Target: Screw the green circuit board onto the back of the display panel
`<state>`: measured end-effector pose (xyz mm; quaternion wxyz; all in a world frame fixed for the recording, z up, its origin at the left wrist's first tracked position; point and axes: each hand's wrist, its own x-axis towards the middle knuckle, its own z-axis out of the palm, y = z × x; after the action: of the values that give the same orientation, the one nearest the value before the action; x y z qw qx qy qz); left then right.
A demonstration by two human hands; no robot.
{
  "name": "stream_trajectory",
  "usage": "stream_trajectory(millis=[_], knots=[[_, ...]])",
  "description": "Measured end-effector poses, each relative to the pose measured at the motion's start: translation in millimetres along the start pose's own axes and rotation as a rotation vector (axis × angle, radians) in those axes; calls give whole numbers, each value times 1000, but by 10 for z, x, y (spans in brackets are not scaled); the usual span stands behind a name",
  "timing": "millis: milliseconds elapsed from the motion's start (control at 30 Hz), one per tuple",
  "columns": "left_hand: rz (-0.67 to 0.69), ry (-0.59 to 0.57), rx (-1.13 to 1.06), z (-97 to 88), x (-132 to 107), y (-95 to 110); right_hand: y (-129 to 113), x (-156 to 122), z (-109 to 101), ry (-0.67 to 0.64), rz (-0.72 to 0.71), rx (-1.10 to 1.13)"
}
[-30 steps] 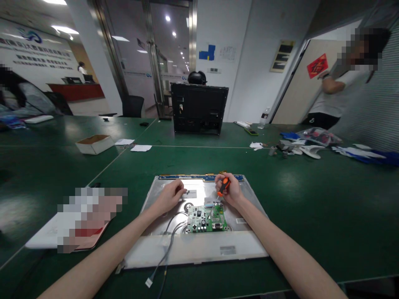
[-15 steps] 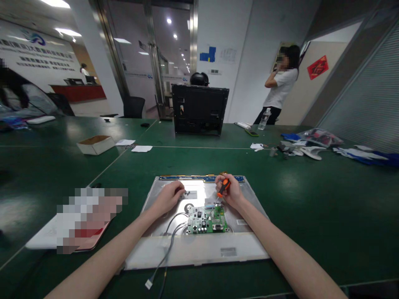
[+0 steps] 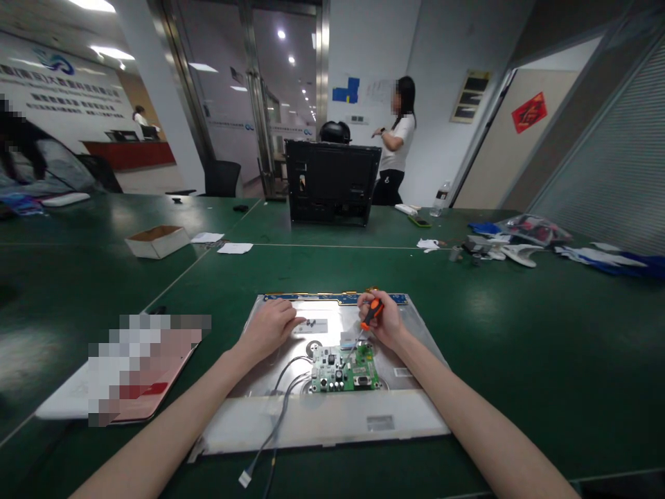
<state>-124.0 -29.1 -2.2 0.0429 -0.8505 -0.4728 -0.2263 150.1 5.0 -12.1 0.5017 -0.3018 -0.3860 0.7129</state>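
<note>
From here I can't tell whether my left hand point(image 3: 267, 326), ten o'clock from the green rectangular circuit board point(image 3: 350, 374) on the silver metal panel point(image 3: 405, 385), holds anything; brushing sideways could scatter the small dark pieces point(image 3: 310, 323) at eleven. At one, my right hand point(image 3: 386, 326) grips the orange-and-black screwdriver point(image 3: 373, 313); slipping could gouge the board.

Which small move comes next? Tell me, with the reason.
Probably steady the green rectangular circuit board with the left hand: the right hand grips an orange-and-black screwdriver slanting down over that board, while the left hand sits apart, beside small dark pieces.
</note>
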Motion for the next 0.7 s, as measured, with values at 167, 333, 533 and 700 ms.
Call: stream_trajectory(millis=[167,333,533,700], knots=[[31,-19,12,-21,-16,29,0,-4,2,2,1,-6],[109,-123,-102,57,-34,120,13,7,-5,5,-5,-8],[91,-107,-172,86,-26,126,25,15,-19,4,2,-15],[42,-106,-193,91,-27,101,23,6,-21,2,7,-23]])
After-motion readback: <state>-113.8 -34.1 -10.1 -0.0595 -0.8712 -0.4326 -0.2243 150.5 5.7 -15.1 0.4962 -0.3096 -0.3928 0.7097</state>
